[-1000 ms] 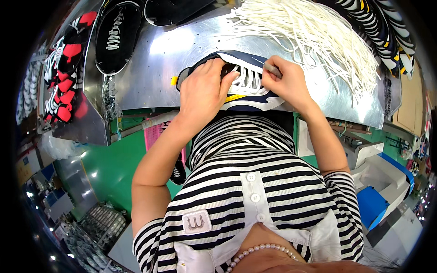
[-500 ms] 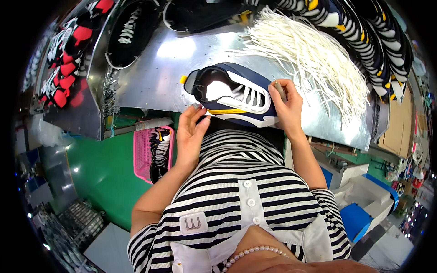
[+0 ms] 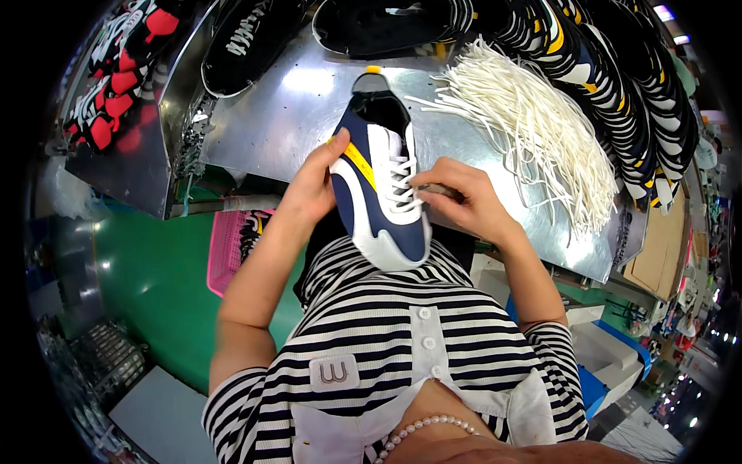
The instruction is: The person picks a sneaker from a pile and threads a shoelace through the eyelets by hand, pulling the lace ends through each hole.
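A navy and white sneaker (image 3: 358,203) with a yellow side stripe is tilted up over the near edge of the metal table, heel away from me and toe toward my shirt. My left hand (image 3: 313,179) grips it by the left side, thumb pressed near the stripe. White lacing (image 3: 399,182) crosses the front opening. Close against the lacing, my right hand (image 3: 464,197) is closed with thumb and fingers pinched. A slim dark tool (image 3: 442,189) shows between those fingers; most of it is hidden.
Loose white laces (image 3: 533,139) lie in a big heap on the metal table (image 3: 259,127). Dark shoe pieces (image 3: 386,29) lie along the back, and stacked uppers (image 3: 626,100) fill the far right. Red and black shoes (image 3: 116,85) stand left. A pink basket (image 3: 224,255) sits below.
The sneaker has turned from lying sideways on the table to pointing its toe at me, lifted and tilted. My left hand has gripped its side; my right hand has moved from the toe to the lacing.
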